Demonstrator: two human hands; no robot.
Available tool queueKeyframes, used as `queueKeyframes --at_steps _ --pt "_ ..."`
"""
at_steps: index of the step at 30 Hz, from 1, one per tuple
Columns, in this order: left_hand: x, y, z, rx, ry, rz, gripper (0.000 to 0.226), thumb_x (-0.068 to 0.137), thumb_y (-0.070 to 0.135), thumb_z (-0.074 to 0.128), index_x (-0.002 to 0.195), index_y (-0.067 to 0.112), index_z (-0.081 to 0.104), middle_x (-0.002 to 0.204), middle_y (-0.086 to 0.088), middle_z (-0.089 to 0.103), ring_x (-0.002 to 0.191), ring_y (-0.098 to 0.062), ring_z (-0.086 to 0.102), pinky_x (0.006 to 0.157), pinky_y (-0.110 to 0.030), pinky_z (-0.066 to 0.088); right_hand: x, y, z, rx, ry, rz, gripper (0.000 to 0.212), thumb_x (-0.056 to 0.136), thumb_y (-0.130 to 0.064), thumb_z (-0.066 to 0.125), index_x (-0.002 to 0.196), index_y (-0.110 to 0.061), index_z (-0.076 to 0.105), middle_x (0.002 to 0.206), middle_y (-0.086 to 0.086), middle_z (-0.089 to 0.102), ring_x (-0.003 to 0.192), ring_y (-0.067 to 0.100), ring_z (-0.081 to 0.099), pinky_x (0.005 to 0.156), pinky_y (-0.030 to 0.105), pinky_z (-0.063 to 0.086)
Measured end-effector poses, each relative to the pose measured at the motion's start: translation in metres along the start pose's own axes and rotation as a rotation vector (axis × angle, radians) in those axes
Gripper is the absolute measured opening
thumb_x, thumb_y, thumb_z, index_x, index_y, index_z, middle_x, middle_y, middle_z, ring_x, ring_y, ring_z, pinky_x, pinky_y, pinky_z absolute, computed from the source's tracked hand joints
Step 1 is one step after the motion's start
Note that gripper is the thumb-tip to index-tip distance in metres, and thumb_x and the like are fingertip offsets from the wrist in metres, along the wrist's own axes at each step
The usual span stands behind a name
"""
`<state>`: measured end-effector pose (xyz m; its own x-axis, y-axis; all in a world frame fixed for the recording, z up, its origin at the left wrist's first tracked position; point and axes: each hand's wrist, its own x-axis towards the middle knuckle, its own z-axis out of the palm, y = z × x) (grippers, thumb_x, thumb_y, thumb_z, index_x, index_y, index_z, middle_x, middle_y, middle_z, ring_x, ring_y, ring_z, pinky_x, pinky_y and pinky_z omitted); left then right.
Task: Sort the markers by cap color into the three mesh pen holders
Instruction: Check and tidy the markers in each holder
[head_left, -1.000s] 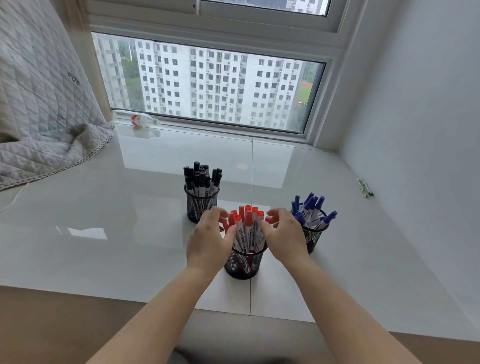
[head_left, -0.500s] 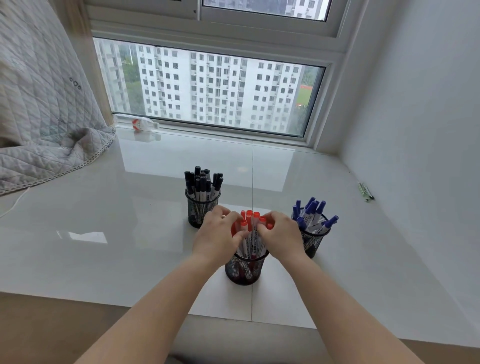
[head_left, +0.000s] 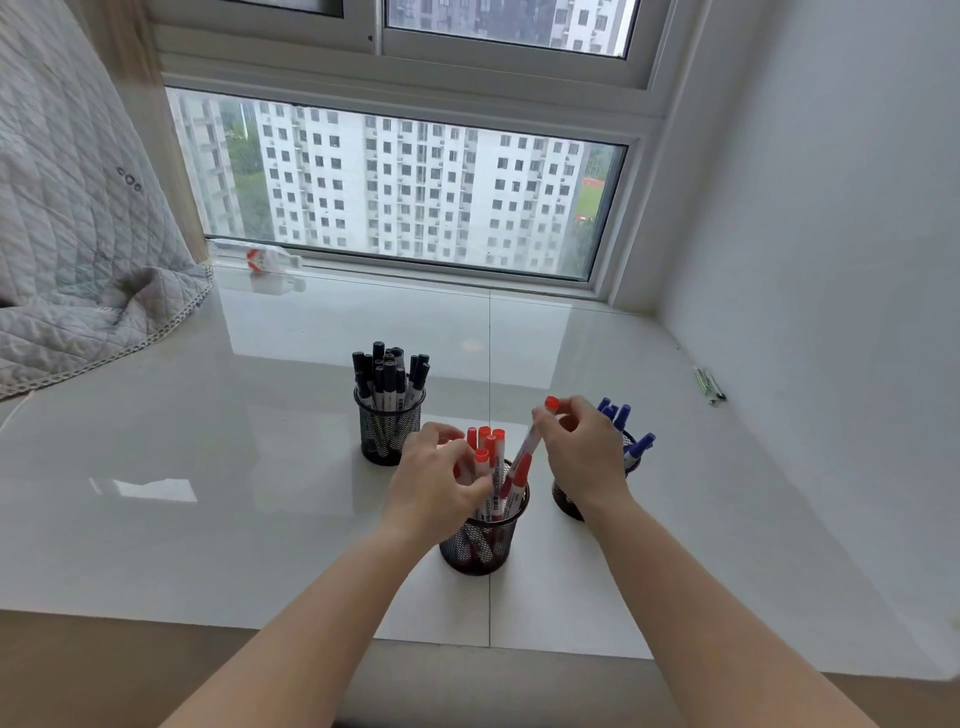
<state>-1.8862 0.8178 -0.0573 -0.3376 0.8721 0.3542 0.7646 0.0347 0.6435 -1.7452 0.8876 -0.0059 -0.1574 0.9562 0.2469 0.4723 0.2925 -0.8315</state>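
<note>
Three black mesh holders stand on the white sill. The nearest holder has several red-capped markers. My left hand curls around the left side of that bunch. My right hand pinches one red-capped marker by its upper part, tilted and partly lifted, its lower end still in the holder. The back-left holder is full of black-capped markers. Blue-capped markers poke out of the right holder, mostly hidden behind my right hand.
A plastic bottle lies by the window at the back left. A quilted grey blanket drapes over the sill's left end. A small green item lies by the right wall. The sill's front edge runs below the holders.
Both hands were cupped around the red markers. Now my right hand has drawn one red-capped marker up and to the right, while my left hand stays on the bunch.
</note>
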Motion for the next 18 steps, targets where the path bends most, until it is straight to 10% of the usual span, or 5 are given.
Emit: queueKeyframes --at_steps 10,18 --pt "-0.008 0.008 -0.026 -0.357 0.285 -0.127 0.016 0.082 0.019 0.063 0.068 0.018 0.056 0.062 0.007 0.054 0.056 -0.005 0.049 0.055 -0.014 0.041 -0.001 -0.003 -0.03 0.485 0.303 0.124 0.013 0.09 -0.02 0.051 0.077 -0.022 0.052 0.064 -0.003 0.059 0.047 -0.001 0.054 0.048 0.018 0.044" --pt "-0.02 0.001 -0.037 -0.999 0.336 -0.463 0.018 0.088 0.008 0.052 0.072 0.016 0.056 0.055 0.008 0.065 0.051 -0.004 0.061 0.055 -0.018 0.05 -0.016 0.004 -0.024 1.105 -0.019 0.552 0.009 0.09 -0.011 0.048 0.089 -0.007 0.057 0.06 -0.001 0.067 0.051 0.005 0.062 0.045 0.016 0.047"
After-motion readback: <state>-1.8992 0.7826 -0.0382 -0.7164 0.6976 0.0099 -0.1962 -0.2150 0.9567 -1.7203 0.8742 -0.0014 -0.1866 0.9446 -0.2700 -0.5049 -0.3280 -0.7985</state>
